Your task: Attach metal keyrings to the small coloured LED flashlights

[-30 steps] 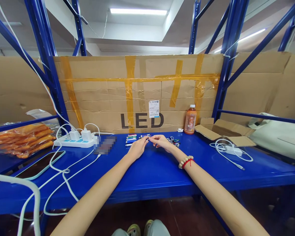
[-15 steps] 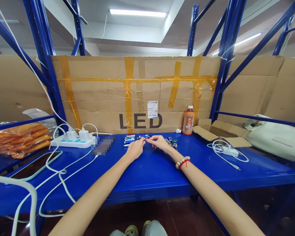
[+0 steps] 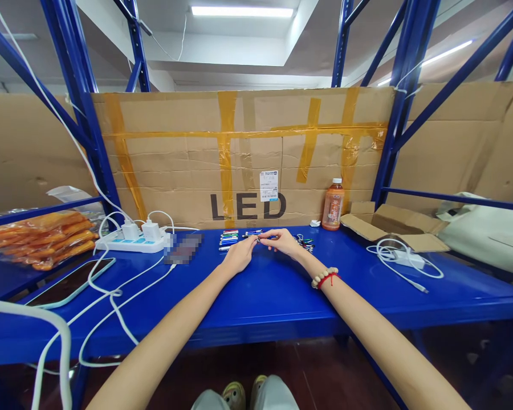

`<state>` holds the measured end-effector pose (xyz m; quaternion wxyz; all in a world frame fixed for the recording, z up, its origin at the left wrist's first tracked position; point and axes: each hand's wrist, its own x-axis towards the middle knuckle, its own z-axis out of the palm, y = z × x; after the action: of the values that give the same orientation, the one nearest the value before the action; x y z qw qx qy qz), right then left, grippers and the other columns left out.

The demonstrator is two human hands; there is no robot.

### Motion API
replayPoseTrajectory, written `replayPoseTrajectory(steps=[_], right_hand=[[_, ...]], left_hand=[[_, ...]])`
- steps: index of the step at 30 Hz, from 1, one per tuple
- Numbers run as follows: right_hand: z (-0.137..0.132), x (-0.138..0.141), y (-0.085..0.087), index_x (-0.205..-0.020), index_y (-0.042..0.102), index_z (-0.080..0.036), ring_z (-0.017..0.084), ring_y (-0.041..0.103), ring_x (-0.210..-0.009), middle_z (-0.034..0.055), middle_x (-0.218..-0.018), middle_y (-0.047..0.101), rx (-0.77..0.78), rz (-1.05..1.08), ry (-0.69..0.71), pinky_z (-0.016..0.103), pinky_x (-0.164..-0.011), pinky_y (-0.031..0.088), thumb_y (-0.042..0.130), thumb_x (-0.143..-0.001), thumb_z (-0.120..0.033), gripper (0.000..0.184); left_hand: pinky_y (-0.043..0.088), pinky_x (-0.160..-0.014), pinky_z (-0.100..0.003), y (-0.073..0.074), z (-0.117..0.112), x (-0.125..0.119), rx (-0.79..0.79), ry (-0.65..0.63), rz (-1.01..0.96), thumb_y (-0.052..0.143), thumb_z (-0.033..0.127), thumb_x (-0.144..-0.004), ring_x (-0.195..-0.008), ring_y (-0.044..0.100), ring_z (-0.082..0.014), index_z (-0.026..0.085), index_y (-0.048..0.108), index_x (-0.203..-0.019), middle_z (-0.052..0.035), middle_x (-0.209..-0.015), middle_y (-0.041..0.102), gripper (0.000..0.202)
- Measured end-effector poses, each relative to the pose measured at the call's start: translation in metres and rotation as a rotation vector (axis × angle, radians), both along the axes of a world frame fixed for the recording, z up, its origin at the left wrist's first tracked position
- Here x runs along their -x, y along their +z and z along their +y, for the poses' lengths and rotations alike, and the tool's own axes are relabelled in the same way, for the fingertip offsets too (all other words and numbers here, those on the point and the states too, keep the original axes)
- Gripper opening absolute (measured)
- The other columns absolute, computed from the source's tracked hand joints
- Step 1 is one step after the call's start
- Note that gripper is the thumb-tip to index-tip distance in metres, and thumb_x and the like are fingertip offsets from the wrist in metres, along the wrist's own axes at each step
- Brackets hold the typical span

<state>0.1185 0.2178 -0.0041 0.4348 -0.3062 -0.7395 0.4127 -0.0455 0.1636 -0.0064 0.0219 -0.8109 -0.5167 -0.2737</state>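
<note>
Both my hands reach far out over the blue shelf top point(image 3: 265, 302). My left hand point(image 3: 238, 255) and my right hand point(image 3: 283, 243) meet fingertip to fingertip, pinching one small dark item point(image 3: 257, 240) between them; it is too small to name. A bead bracelet with a red cord sits on my right wrist. Just behind my left hand lies a row of small coloured stick-like pieces point(image 3: 229, 238). A little heap of small coloured items with metal rings point(image 3: 304, 242) lies right of my right hand.
A taped cardboard sheet marked LED point(image 3: 248, 159) backs the shelf. Left are a white power strip with chargers point(image 3: 130, 241), loose white cables, a phone point(image 3: 70, 282) and orange packets point(image 3: 38, 239). Right are an orange drink bottle point(image 3: 333, 204), an open carton point(image 3: 395, 225) and a coiled charger cable point(image 3: 399, 259).
My hands stay together at the same spot with the pinch kept. Only the view has shifted slightly.
</note>
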Motion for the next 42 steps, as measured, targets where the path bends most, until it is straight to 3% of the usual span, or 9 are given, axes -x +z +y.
replayPoseTrajectory(steps=[6,17,28,38,42], right_hand=[[0.005,-0.003,0.0,-0.079,0.07,-0.012,0.007,0.05,-0.048,0.004,-0.071,0.062,-0.025,0.003,0.025,0.018,-0.039,0.034,0.073,-0.053,-0.04,0.038],[0.001,-0.004,0.001,-0.073,0.067,-0.011,0.007,0.051,-0.048,0.0044,-0.074,0.061,-0.012,0.01,0.081,0.018,-0.039,0.035,0.074,-0.051,-0.041,0.038],[-0.004,0.0,0.004,-0.065,0.061,-0.01,0.007,0.049,-0.047,0.0029,-0.064,0.059,-0.039,-0.053,0.024,0.018,-0.038,0.036,0.071,-0.053,-0.044,0.038],[-0.007,0.006,0.003,-0.06,0.056,-0.011,0.007,0.044,-0.04,-0.0003,-0.048,0.052,-0.03,-0.065,-0.046,0.018,-0.037,0.034,0.068,-0.054,-0.052,0.043],[-0.009,0.012,0.002,-0.06,0.053,-0.012,0.006,0.042,-0.038,-0.0021,-0.045,0.049,-0.006,-0.025,-0.05,0.017,-0.035,0.033,0.067,-0.054,-0.054,0.045]], left_hand=[[0.043,-0.075,-0.027,0.0,0.001,0.001,0.003,-0.063,-0.029,0.024,0.028,-0.092,-0.096,0.057,-0.0182,0.023,0.046,-0.107,-0.0024,-0.108,0.059,0.027],[0.043,-0.067,-0.028,-0.003,-0.001,0.003,-0.034,-0.107,0.023,0.027,0.026,-0.091,-0.091,0.058,-0.0215,0.019,0.035,-0.093,-0.0072,-0.102,0.058,0.011],[0.043,-0.067,-0.027,-0.008,0.005,0.004,-0.195,-0.154,-0.006,0.032,0.021,-0.09,-0.082,0.057,-0.0183,0.018,0.035,-0.082,-0.0064,-0.091,0.057,0.009],[0.043,-0.069,-0.027,-0.009,0.007,0.004,-0.205,-0.104,0.016,0.037,0.02,-0.088,-0.086,0.057,-0.0185,0.018,0.038,-0.083,-0.0058,-0.092,0.059,0.005],[0.044,-0.066,-0.027,-0.009,0.006,0.001,-0.161,-0.028,0.002,0.036,0.024,-0.089,-0.085,0.059,-0.0193,0.018,0.038,-0.088,-0.0061,-0.093,0.059,0.006]])
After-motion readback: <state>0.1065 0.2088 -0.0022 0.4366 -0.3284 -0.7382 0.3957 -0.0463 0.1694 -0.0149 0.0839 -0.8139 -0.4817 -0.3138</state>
